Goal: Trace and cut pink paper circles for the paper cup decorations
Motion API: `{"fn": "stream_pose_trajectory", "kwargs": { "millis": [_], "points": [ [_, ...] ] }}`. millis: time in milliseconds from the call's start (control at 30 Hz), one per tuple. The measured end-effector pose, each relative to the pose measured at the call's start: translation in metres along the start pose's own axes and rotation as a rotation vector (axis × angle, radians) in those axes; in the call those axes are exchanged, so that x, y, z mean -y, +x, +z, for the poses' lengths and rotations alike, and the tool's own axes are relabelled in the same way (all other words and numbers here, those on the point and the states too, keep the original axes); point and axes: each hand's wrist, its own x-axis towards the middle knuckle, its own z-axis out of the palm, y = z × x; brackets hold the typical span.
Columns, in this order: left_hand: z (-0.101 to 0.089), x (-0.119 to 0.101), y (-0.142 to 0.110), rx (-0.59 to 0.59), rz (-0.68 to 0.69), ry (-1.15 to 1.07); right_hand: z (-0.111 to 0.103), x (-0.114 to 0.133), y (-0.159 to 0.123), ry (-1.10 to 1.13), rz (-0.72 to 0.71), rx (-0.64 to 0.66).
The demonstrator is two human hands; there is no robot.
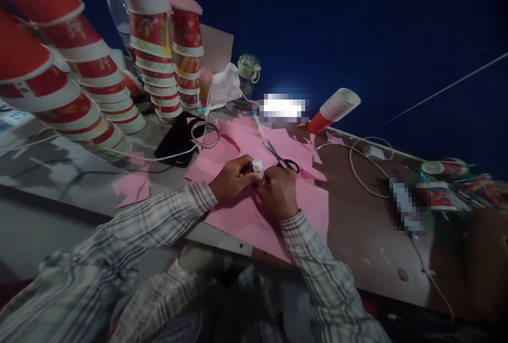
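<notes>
One small white-capped bottle (257, 167), no legible label, above pink paper sheets (308, 210); left hand (235, 178) pinches it between thumb and fingers. Right hand (278, 190), fingers curled, against it; grip unclear.

Tall red-and-white cup columns (153, 41) stacked upper left. Black flat device (177, 142) crossed by white cable (169, 157), left of centre. Shorter cup stack (335, 110) tilted right of centre. Lidded bottle (248, 70) seen upper centre.
</notes>
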Motion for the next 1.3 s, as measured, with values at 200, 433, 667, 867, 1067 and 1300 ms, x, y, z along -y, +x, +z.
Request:
{"fn": "stream_pose_trajectory", "kwargs": {
  "millis": [200, 433, 667, 867, 1067, 1300],
  "points": [
    [0.000, -0.004, 0.001, -0.061, 0.061, -0.027, -0.018, -0.013, 0.006, 0.304, -0.035, -0.105],
    [-0.005, -0.012, 0.002, -0.126, 0.256, 0.240, -0.053, -0.078, -0.005, 0.006, 0.123, -0.169],
    [-0.010, -0.003, 0.008, -0.085, 0.075, -0.003, -0.051, -0.118, -0.032, -0.462, 0.289, 0.070],
    [-0.011, 0.003, 0.010, -0.093, 0.061, -0.032, -0.046, -0.125, -0.028, -0.506, 0.305, 0.050],
    [-0.011, 0.001, 0.009, -0.096, 0.053, -0.004, -0.054, -0.146, -0.015, -0.533, 0.309, -0.054],
    [-0.011, -0.001, 0.008, -0.096, 0.090, 0.065, -0.047, -0.162, 0.034, -0.573, 0.285, -0.055]
  ]
}}
